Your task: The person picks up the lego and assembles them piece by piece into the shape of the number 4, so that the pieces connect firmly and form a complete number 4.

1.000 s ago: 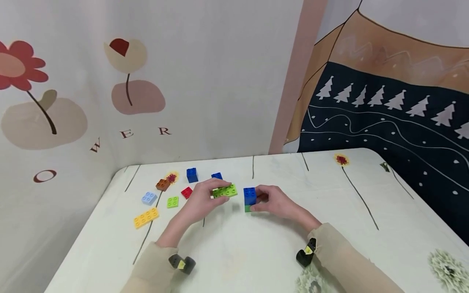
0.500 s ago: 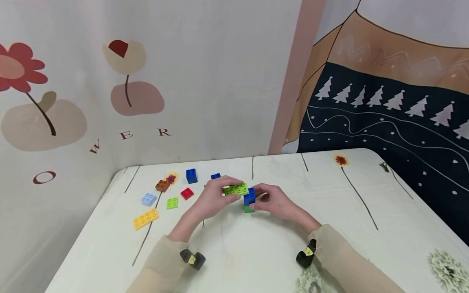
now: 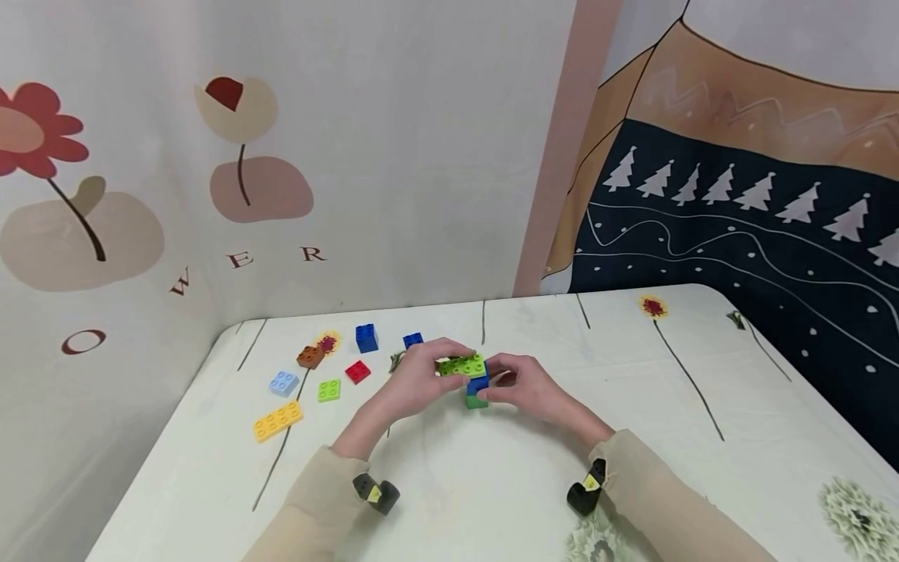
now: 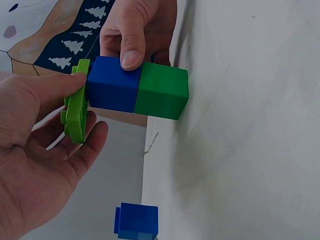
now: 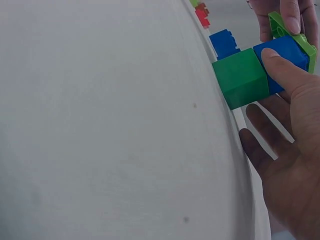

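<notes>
A stack of two toy bricks stands on the table, a blue brick (image 4: 114, 85) on top of a green brick (image 4: 162, 91). My right hand (image 3: 531, 388) grips the blue brick from the side, its thumb on the near face. My left hand (image 3: 417, 380) pinches a thin lime-green brick (image 3: 463, 365) with studs facing up. One end of that brick lies over the blue brick's top and overhangs to the left. Whether its studs are pressed fully in, I cannot tell. In the right wrist view the lime-green brick (image 5: 310, 52) meets the blue brick's top.
Left of the hands lie a red brick (image 3: 357, 372), a small lime-green brick (image 3: 328, 390), a light blue brick (image 3: 284, 382), a yellow brick (image 3: 278, 421) and a brown brick (image 3: 310, 357). Two blue bricks, one tall (image 3: 367, 338) and one partly hidden (image 3: 413, 340), stand farther back.
My left hand has carried the lime-green brick rightward, from beside the stack to over the blue brick's top. My right hand has stayed on the stack.
</notes>
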The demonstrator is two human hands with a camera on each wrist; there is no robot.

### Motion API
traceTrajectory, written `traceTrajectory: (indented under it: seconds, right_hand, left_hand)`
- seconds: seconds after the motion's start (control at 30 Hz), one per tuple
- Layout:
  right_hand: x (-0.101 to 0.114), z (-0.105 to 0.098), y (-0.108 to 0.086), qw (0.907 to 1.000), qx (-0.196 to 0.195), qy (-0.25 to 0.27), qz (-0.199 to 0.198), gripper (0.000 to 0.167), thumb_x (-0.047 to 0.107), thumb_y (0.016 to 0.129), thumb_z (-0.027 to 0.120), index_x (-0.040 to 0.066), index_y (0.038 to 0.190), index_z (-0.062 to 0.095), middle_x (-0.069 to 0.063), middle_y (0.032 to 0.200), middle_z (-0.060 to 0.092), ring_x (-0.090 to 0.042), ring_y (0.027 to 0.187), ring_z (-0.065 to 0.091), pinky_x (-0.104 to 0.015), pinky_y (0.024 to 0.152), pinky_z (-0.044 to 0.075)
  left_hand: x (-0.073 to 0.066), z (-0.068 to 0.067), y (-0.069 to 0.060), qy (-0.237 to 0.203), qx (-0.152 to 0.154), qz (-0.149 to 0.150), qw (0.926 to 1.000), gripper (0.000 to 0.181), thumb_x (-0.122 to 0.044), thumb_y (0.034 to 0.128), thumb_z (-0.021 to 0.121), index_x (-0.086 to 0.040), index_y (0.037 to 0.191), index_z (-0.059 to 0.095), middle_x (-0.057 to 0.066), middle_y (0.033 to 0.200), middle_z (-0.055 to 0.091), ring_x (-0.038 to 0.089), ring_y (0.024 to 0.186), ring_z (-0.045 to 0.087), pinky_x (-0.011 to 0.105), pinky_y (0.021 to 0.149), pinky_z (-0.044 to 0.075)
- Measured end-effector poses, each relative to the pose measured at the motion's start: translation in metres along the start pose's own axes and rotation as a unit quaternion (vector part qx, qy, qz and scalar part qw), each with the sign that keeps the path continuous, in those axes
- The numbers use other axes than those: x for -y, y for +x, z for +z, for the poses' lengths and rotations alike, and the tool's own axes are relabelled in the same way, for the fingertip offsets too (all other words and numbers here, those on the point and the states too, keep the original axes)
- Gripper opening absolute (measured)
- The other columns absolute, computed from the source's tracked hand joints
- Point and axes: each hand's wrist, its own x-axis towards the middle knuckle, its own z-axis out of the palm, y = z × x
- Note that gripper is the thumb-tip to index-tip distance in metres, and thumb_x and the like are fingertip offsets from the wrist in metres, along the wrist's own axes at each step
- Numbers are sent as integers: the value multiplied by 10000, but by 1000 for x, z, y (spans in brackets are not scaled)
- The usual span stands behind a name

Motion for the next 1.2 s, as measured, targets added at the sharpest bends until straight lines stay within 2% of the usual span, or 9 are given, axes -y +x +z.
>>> traceTrajectory:
  seconds: [0.2,0.37,0.6,0.83,1.2]
  right_hand:
    - [-2,0,2,10000,8,10,-41,336,146,904,808,78,1220,716,-19,1124,723,-190,1031,673,-307,891,564]
    - [-1,0,2,10000,5,13,-9,337,144,900,811,76,1217,721,-26,1131,725,-194,1035,675,-302,890,566]
    - [-2,0,3,10000,-36,-38,70,340,137,894,817,68,1213,725,-30,1127,730,-187,1025,681,-297,887,566]
    - [-2,-1,2,9999,-46,38,85,343,128,896,812,29,1212,720,-73,1123,732,-216,1022,688,-321,889,569]
    - [0,-1,2,9997,12,119,220,342,117,884,821,39,1202,720,-65,1123,737,-221,1054,700,-337,906,573]
  left_hand:
    - [-1,1,3,-85,90,51,9999,331,-69,916,777,-106,1243,743,24,1253,692,235,1177,623,417,969,540]
    - [-1,2,4,-72,118,-49,9999,311,-77,918,776,-99,1227,753,22,1243,697,250,1202,615,444,1012,516]
    - [0,4,3,-49,64,-64,9999,309,-72,921,773,-106,1227,758,-17,1154,700,199,1097,623,392,951,540]
    - [0,5,4,62,40,30,10000,300,-63,918,772,-93,1216,760,-22,1125,697,193,1077,626,383,933,545]
    - [-7,0,7,439,415,194,9980,292,-46,926,758,-57,1218,752,9,1115,695,196,1049,640,368,920,557]
